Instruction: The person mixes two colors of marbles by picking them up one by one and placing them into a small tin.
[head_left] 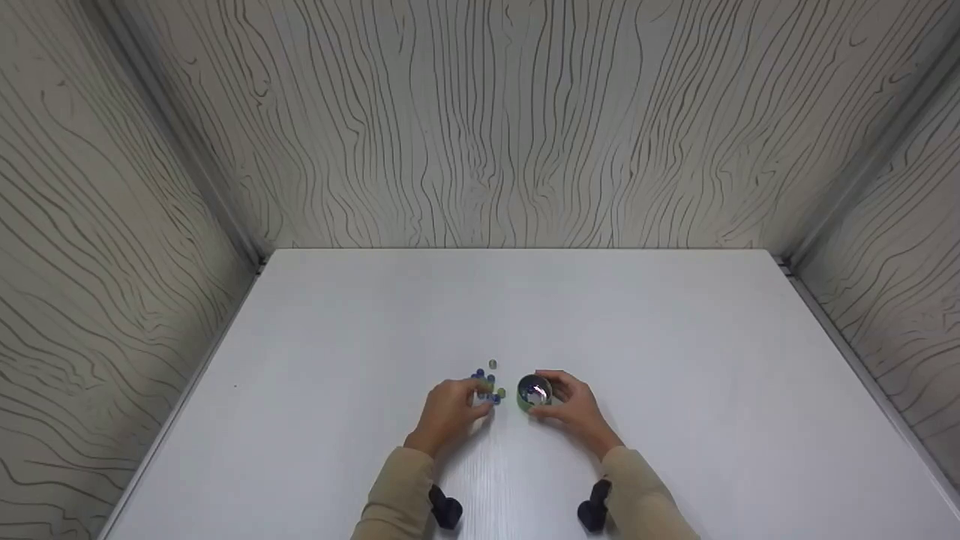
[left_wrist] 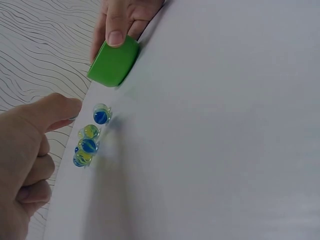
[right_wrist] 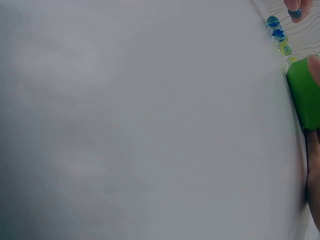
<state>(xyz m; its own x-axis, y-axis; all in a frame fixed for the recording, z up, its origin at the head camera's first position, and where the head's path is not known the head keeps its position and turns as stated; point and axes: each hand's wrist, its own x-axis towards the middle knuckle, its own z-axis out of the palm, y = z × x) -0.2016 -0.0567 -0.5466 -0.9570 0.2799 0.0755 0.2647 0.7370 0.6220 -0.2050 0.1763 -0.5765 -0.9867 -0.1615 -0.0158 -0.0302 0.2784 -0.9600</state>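
Note:
In the head view my left hand [head_left: 448, 411] is over a cluster of blue and yellow-green glass marbles [head_left: 481, 373]. In the right wrist view, its thumb and finger pinch a dark blue marble [right_wrist: 295, 13]. My right hand [head_left: 579, 411] grips a small green bowl [left_wrist: 114, 64] by its side, thumb on the near wall and fingers round the far side. The bowl's shiny inside [head_left: 535, 389] faces up toward the head camera. Loose marbles [left_wrist: 89, 145] lie on the table between the two hands.
The white table [head_left: 675, 330] runs back to a wood-grain patterned wall [head_left: 480, 127], with similar panels at both sides. Dark devices [head_left: 447, 513] are at both wrists, beside the beige sleeves [head_left: 396, 491]. One marble [head_left: 493, 364] lies a little behind the cluster.

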